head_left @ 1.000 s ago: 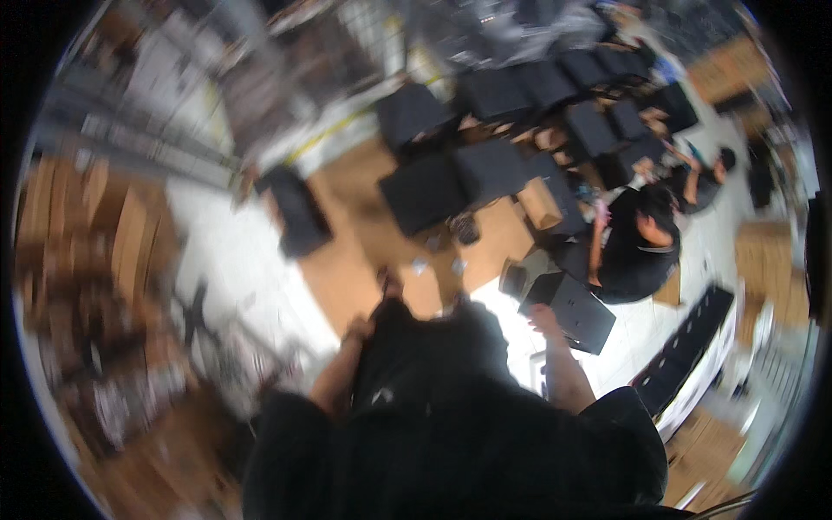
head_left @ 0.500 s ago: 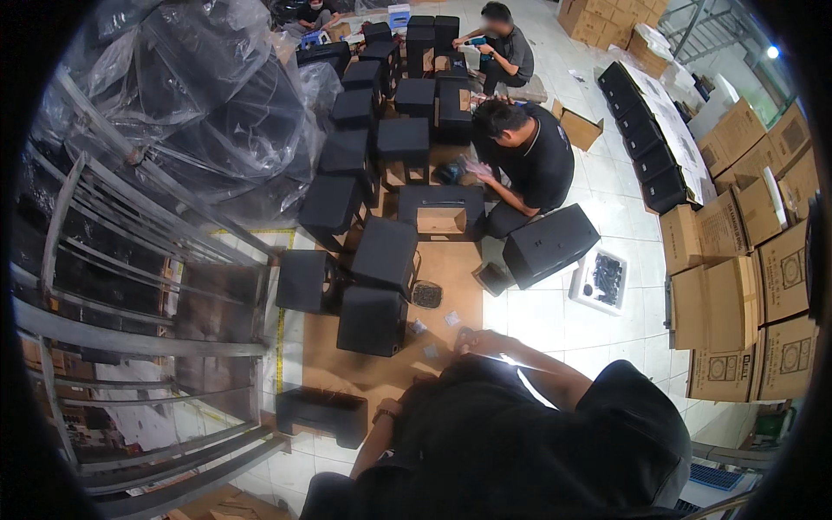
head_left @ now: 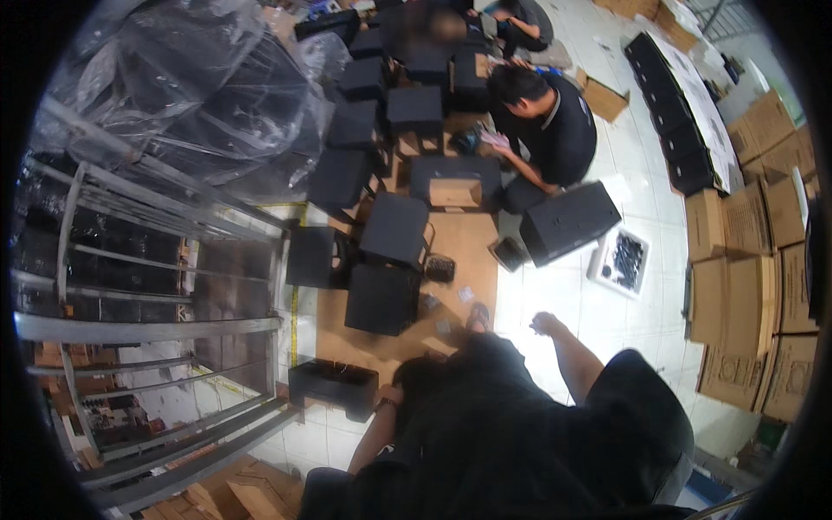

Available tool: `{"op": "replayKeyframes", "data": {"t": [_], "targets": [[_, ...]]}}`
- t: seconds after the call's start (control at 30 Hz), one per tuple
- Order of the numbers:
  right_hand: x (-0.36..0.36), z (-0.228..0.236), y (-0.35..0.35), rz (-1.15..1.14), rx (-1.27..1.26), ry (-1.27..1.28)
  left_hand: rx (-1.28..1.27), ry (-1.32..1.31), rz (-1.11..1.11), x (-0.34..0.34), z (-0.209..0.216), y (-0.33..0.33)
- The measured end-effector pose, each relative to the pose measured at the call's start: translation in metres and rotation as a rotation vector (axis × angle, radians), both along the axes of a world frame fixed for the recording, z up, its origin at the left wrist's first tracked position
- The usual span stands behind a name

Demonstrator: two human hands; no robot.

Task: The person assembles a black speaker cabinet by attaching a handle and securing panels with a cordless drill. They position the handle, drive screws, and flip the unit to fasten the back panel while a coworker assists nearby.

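My right hand (head_left: 544,324) is over the white floor tiles to the right of my knee. Its fingers look curled in; anything between them is too small to make out. My left hand (head_left: 390,392) lies low against my dark clothing, close to a black speaker cabinet (head_left: 334,387) lying on the floor, its fingers hidden. Just ahead of my legs stands another black cabinet (head_left: 381,299) on brown cardboard (head_left: 338,342). Small clear packets (head_left: 466,295) lie beside it, near a small round dish of dark bits (head_left: 440,269).
Several more black cabinets (head_left: 394,227) stand in rows ahead. A co-worker (head_left: 555,130) squats at the right beside a tilted cabinet (head_left: 570,222). A white foam tray (head_left: 620,263) holds dark parts. A metal rack (head_left: 147,328) runs along the left; cardboard boxes (head_left: 737,299) are stacked at right.
My right hand has moved from beside my foot out to the right, over the tiles. The whole view has shifted, with the cabinets now higher. My left hand stays low by the lying cabinet.
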State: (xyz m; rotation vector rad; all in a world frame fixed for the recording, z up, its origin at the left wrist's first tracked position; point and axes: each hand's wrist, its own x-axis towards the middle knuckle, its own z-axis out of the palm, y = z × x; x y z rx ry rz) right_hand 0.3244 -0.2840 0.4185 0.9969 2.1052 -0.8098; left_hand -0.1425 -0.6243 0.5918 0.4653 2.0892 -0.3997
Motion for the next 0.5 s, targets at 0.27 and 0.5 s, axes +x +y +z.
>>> {"op": "replayKeyframes", "data": {"t": [0.27,0.5], "targets": [[-0.142,0.121,0.011,-0.553,0.117,0.411,0.103,-0.118,-0.334,-0.044,-0.092,-0.027],[-0.165,0.152,-0.081,-0.963,0.089,0.438,0.009,-0.385,-0.577,-0.130,-0.139,-0.047]]}}
